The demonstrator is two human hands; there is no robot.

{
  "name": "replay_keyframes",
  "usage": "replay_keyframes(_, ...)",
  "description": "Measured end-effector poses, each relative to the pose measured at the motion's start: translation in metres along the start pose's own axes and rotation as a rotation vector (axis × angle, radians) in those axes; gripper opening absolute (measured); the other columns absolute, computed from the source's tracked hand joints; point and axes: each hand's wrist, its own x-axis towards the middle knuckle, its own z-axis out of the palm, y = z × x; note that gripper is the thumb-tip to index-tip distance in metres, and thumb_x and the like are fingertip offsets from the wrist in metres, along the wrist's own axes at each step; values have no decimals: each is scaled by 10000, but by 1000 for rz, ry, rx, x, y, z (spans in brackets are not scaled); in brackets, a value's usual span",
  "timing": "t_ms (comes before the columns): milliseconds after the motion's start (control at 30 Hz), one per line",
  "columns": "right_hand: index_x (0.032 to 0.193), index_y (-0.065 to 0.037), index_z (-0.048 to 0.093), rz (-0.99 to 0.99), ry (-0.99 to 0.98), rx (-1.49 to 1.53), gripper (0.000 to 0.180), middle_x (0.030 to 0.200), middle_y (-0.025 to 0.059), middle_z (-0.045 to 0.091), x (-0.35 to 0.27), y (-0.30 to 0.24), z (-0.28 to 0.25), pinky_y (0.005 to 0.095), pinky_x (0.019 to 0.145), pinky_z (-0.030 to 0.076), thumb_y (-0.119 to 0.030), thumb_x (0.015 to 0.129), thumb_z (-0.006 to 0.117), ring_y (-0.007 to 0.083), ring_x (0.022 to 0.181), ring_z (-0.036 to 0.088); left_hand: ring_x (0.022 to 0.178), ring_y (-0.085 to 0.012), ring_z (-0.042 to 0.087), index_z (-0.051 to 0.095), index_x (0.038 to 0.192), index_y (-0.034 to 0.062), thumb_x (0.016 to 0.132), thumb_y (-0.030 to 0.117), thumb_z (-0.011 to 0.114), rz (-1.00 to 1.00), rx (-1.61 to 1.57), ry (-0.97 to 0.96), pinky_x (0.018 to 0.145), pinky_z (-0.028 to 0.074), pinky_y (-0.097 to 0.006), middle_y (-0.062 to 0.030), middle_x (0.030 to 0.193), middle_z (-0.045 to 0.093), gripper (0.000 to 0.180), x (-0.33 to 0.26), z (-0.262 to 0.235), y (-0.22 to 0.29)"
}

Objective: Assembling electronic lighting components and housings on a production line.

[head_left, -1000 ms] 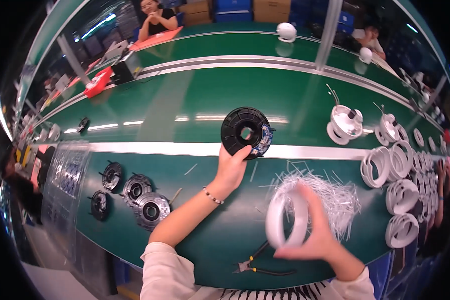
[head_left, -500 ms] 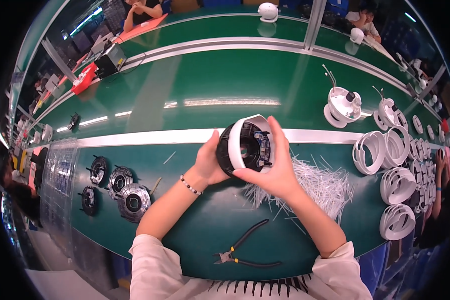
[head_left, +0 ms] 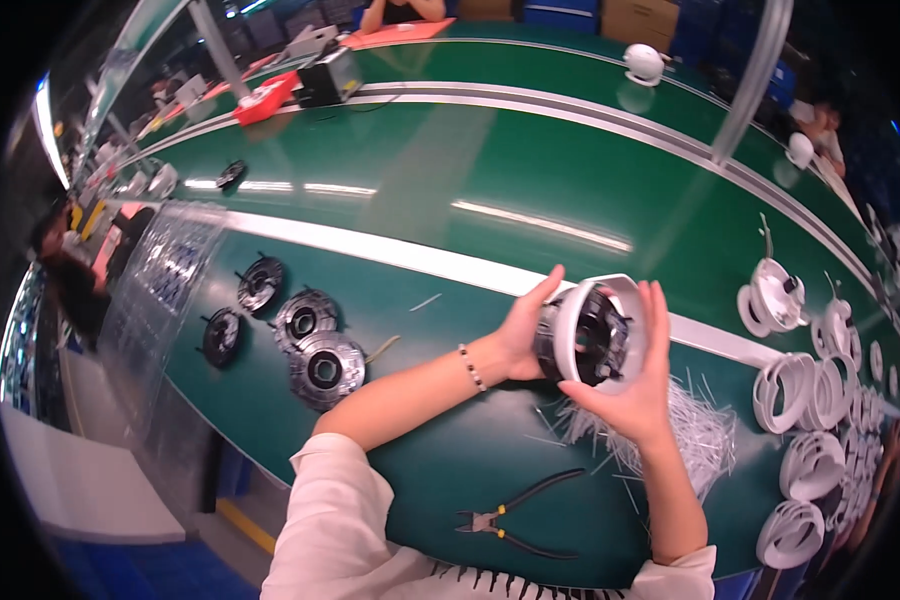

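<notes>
Fitting step: left hand grip clasps black round part, right hand grip presses white ring over it; next needs even seating

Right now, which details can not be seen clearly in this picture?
Head view only:
- Left hand: palm hidden behind the black round part.
- How the black part sits in the white plastic ring: covered by the right hand.
- White rings at right: bent and cut off by the fisheye rim.
</notes>
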Motion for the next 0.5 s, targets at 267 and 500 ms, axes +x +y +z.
replay_keyframes(267,1310,-5,216,37,-66,177,1065,1283,199,308,20,-4,-4,400,935,346,-248,474,830,306,1131,396,1064,-290,495,337,1270,28,862,439,280,69,38,-127,917,395,-428,-174,1162,488,583,-15,10,18)
replay_keyframes(500,1311,5,194,113,-78,65,1106,1280,211,264,6,3,-2,393,969,301,-314,467,834,321,1170,336,972,-242,547,481,1150,75,859,449,341,94,12,5,865,434,-395,-109,1091,544,494,-15,10,6)
